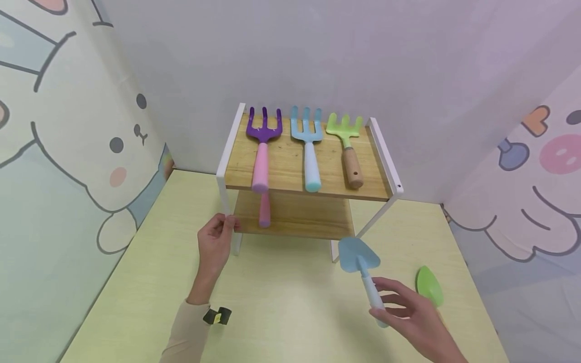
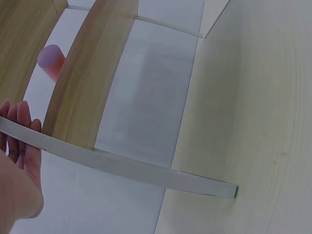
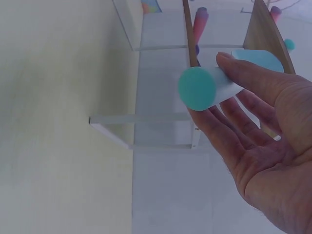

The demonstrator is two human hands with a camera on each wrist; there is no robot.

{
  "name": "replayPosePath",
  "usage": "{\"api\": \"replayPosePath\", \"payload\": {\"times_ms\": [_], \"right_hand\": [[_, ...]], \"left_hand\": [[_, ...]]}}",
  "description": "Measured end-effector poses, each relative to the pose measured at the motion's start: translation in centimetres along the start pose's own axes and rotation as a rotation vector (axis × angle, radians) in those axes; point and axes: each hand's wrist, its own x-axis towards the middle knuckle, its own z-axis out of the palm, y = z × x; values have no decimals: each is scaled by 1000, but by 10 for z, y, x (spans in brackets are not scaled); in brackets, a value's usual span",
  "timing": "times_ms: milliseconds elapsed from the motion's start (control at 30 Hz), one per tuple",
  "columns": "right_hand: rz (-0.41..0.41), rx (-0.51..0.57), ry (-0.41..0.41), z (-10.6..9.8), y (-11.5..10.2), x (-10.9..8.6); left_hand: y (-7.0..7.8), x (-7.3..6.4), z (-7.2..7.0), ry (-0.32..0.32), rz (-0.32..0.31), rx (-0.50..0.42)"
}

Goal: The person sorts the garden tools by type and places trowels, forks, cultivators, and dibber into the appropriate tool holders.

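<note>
My right hand (image 1: pixel 410 312) pinches the pale handle of a light blue garden trowel (image 1: pixel 358 255), its blade toward the rack's lower right side. The teal butt of that handle faces the right wrist view. My left hand (image 1: pixel 216 243) grips the white left upright (image 2: pixel 126 166) of a two-tier wooden rack (image 1: pixel 286 174), near the lower shelf. On the top shelf lie three hand forks: a purple one with a pink handle (image 1: pixel 261 166), a light blue one (image 1: pixel 311 164) and a green one with a wooden handle (image 1: pixel 351 166). A pink-handled tool (image 1: pixel 265 209) lies on the lower shelf, its head hidden.
A green trowel (image 1: pixel 428 286) lies on the pale table (image 1: pixel 281 312) at the right, partly behind my right hand. A black strap (image 1: pixel 218 316) shows at my left wrist. Cloth walls with cartoon animals enclose the table at the back and both sides.
</note>
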Motion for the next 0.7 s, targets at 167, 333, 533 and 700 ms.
{"api": "replayPosePath", "payload": {"times_ms": [167,333,533,700], "right_hand": [[-25,46,-20,6,-4,8],[-56,91,-50,9,-8,16],[-83,136,-78,14,-13,27],[-107,155,-95,20,-18,37]], "left_hand": [[0,0,0,-6,6,0],[0,0,0,-3,7,3],[1,0,0,-1,0,1],[3,0,-1,5,15,-3]]}}
